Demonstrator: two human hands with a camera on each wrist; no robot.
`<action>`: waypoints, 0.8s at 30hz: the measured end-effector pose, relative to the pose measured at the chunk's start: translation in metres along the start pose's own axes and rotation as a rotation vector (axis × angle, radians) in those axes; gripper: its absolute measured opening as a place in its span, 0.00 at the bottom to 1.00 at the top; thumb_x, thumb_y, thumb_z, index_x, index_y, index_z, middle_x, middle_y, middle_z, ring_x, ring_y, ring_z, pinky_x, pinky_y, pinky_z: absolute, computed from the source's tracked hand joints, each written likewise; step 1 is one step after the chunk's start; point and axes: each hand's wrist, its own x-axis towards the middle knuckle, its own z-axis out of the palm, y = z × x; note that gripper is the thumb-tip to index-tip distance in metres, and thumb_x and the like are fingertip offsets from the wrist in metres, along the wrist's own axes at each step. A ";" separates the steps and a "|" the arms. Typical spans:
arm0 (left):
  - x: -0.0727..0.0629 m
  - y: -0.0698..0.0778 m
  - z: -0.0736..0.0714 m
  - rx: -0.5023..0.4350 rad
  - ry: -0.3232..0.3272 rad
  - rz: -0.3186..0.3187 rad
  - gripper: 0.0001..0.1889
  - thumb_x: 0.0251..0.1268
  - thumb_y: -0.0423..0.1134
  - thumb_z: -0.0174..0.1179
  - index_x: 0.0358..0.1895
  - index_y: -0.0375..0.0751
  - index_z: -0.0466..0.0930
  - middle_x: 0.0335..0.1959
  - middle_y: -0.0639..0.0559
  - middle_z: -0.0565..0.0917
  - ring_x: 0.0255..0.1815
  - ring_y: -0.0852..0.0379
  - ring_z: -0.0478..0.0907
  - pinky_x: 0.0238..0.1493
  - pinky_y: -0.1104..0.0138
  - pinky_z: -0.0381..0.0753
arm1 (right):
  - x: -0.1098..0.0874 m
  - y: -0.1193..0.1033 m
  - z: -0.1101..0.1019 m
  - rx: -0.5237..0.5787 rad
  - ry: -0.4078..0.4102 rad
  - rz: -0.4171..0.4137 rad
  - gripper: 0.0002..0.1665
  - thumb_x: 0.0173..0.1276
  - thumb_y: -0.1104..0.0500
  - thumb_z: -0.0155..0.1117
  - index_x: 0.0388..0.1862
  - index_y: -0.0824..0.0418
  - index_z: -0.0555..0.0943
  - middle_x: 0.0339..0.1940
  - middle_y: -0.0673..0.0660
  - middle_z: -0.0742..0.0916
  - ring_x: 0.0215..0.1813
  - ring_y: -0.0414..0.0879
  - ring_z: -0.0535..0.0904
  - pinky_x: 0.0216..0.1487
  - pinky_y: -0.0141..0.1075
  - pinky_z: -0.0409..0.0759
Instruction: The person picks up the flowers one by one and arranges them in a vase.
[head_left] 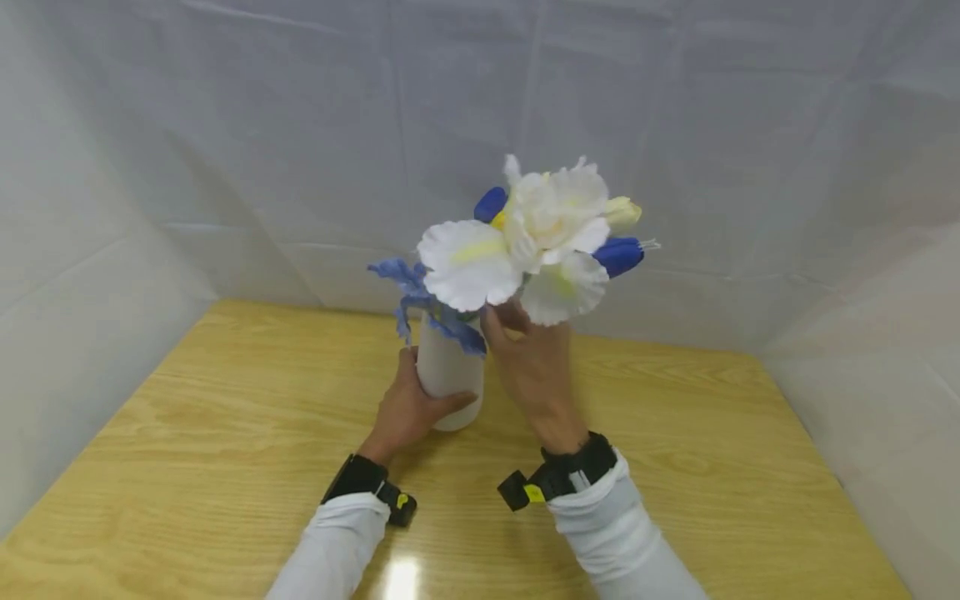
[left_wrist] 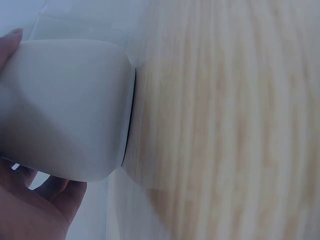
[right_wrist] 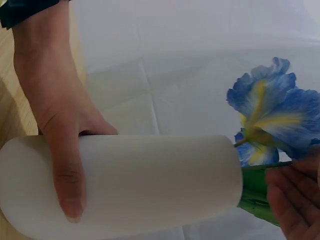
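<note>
A white vase point(head_left: 450, 375) stands on the table with its base down, in the middle of the head view. My left hand point(head_left: 408, 408) grips it low, thumb across the front and fingers behind. Out of its mouth come green stems point(right_wrist: 255, 190) and a blue iris point(right_wrist: 267, 112) that leans over the rim on the left. Large white irises point(head_left: 551, 217) rise above, with blue buds point(head_left: 618, 256) beside them. Just over the rim, my right hand point(head_left: 536, 367) pinches a stem beneath the white blooms; its fingertips are partly hidden by petals.
The wooden table point(head_left: 675, 483) reaches around both forearms. Pale cloth point(head_left: 300, 150) hangs behind it and along both sides, close to the table's edges. A cream bud point(head_left: 622, 214) sticks out at the right of the bouquet.
</note>
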 end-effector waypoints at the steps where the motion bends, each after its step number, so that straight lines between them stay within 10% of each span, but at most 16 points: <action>1: 0.000 0.000 0.000 0.003 -0.001 -0.003 0.52 0.39 0.62 0.75 0.65 0.46 0.54 0.53 0.42 0.75 0.50 0.45 0.76 0.48 0.51 0.77 | 0.000 0.005 0.002 -0.066 -0.014 0.015 0.09 0.66 0.63 0.62 0.45 0.63 0.80 0.37 0.54 0.86 0.36 0.47 0.83 0.35 0.34 0.82; 10: -0.003 0.001 -0.004 -0.017 -0.020 0.013 0.51 0.41 0.62 0.73 0.65 0.47 0.53 0.56 0.42 0.72 0.54 0.44 0.73 0.49 0.50 0.76 | -0.004 0.025 0.017 -0.602 -0.062 -0.142 0.14 0.64 0.55 0.67 0.43 0.62 0.78 0.37 0.56 0.82 0.41 0.50 0.79 0.35 0.43 0.80; 16: -0.003 0.002 -0.003 -0.019 -0.036 -0.002 0.52 0.41 0.62 0.73 0.66 0.47 0.52 0.57 0.42 0.71 0.55 0.43 0.73 0.50 0.49 0.76 | -0.009 0.030 0.019 -0.580 -0.036 -0.113 0.07 0.65 0.59 0.66 0.33 0.63 0.79 0.30 0.55 0.82 0.35 0.50 0.79 0.32 0.44 0.79; 24: -0.003 0.003 -0.002 -0.004 -0.040 -0.013 0.52 0.41 0.62 0.74 0.66 0.46 0.52 0.57 0.41 0.71 0.55 0.43 0.73 0.50 0.49 0.76 | -0.014 0.039 0.016 -0.383 -0.058 -0.080 0.16 0.65 0.64 0.64 0.51 0.65 0.74 0.44 0.57 0.81 0.48 0.49 0.78 0.45 0.42 0.79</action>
